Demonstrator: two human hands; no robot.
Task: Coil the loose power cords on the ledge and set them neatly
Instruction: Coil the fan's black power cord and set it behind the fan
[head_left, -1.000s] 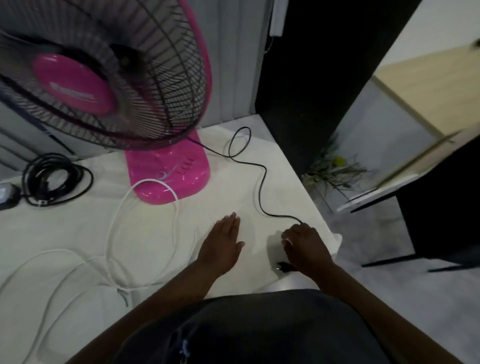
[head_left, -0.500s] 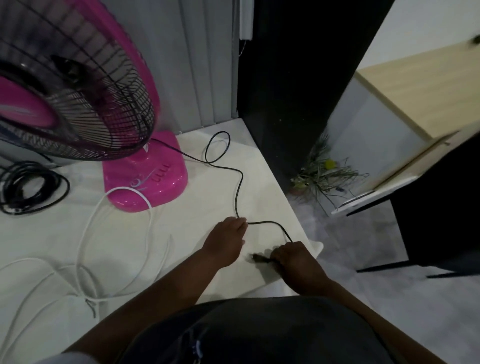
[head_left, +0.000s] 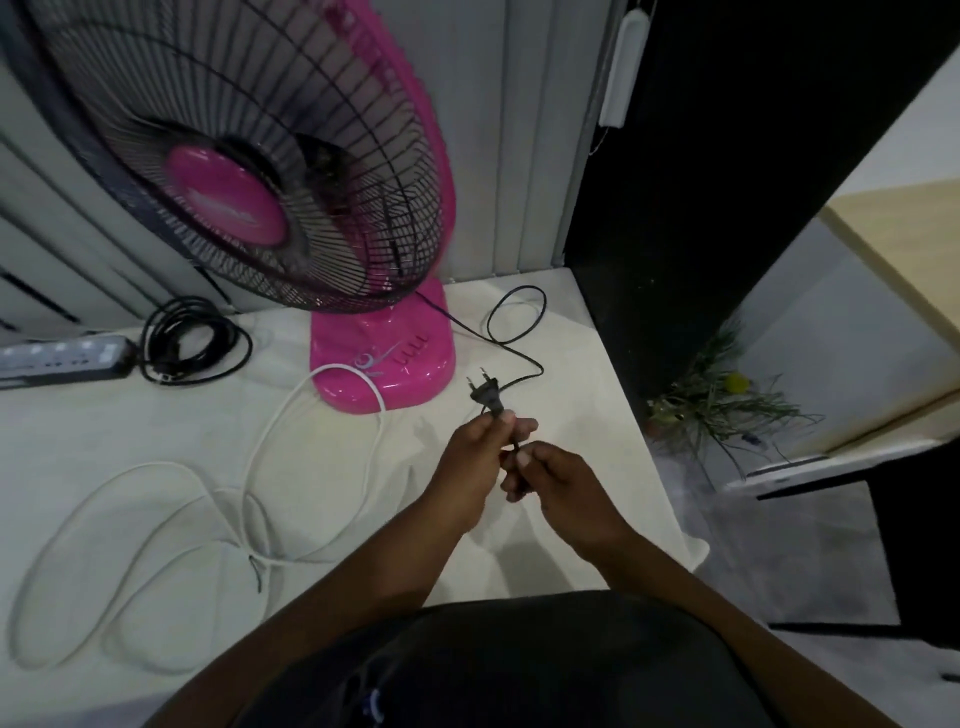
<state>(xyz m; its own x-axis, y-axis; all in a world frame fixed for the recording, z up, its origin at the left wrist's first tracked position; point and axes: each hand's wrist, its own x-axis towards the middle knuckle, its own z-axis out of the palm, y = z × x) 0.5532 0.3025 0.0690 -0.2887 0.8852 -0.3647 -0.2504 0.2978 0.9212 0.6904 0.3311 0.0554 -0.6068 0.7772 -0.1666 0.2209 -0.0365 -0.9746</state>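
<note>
A thin black fan cord (head_left: 511, 347) runs from the pink fan's base (head_left: 384, 358) across the white ledge (head_left: 156, 431), making one loop near the back wall. Its two-pin plug (head_left: 484, 391) sticks up just above my left hand (head_left: 480, 462), which pinches the cord right below the plug. My right hand (head_left: 558, 491) pinches the same cord a little lower, close against the left. A loose white cord (head_left: 249, 483) sprawls in wide loops over the left of the ledge. A black cord (head_left: 189, 340) lies coiled at the back left.
The pink fan with a dark grille (head_left: 249, 156) stands at the back and overhangs the ledge. A power strip (head_left: 57, 358) lies at the far left. The ledge ends on the right, with floor, a dry plant (head_left: 727, 410) and dark furniture below.
Both hands lifted off the ledge with the black cord's plug end. The plug passed from my right hand to my left, and it now points up. The camera tilted up and left.
</note>
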